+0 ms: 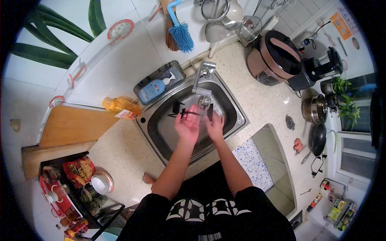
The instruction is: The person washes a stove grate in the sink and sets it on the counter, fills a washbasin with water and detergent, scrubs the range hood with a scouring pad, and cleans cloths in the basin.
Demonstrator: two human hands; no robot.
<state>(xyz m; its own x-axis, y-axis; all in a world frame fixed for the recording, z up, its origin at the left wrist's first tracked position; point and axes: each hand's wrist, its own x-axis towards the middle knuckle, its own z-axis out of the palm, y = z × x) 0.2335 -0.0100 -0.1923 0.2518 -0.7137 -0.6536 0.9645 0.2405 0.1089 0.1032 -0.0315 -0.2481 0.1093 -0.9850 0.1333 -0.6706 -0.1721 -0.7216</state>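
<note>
Over the sink [161,138], under the faucet [200,76], both my hands are close together. My left hand [187,125] is palm up with its fingers curled, and a thin dark strip-like piece [188,113] lies across them. My right hand [216,126] is just to the right, fingers bent inward around something partly see-through that I cannot make out. More black pieces [177,107] show in the basin behind my left fingertips. Glare and water near the drain [204,101] blur the details between the hands.
A blue soap bottle [153,90] lies in a tray behind the sink, with an orange detergent bottle [122,107] to its left. A blue brush [181,37] hangs above. At the right stand a rice cooker [275,58] and a pot [314,109]; a counter cutout [277,160] opens nearer me.
</note>
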